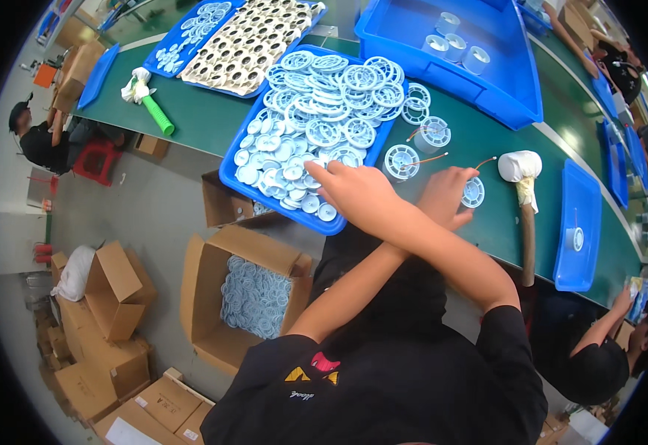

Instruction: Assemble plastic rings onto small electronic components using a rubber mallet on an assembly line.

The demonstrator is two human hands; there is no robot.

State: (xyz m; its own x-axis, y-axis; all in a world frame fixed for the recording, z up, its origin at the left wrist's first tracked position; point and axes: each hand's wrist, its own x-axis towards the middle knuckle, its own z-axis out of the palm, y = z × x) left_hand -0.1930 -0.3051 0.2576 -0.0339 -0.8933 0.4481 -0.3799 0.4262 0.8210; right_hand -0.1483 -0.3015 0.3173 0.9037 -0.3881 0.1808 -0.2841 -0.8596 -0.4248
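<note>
My forearms are crossed. My left hand (446, 194) reaches to the right side, its fingers and thumb closed around a white spool (473, 193) with an orange wire standing on the green table. Over the front of a blue tray (229, 172), my right hand (361, 194) has its fingers apart, touching a pile of small white round caps (270, 152); any cap between its fingertips is hidden. Behind the caps, the same tray carries a heap of larger white slotted rings (331, 93). Two more spools with orange wires, one nearer (401, 162) and one farther (433, 133), stand between tray and left hand.
A mallet with a cloth-wrapped head (520, 167) lies right; another with a green handle (158, 115) lies left. A large blue bin (450, 81) holds several spools. A small blue tray (591, 200) holds one piece. An open carton (212, 297) of rings sits below. Other people work nearby.
</note>
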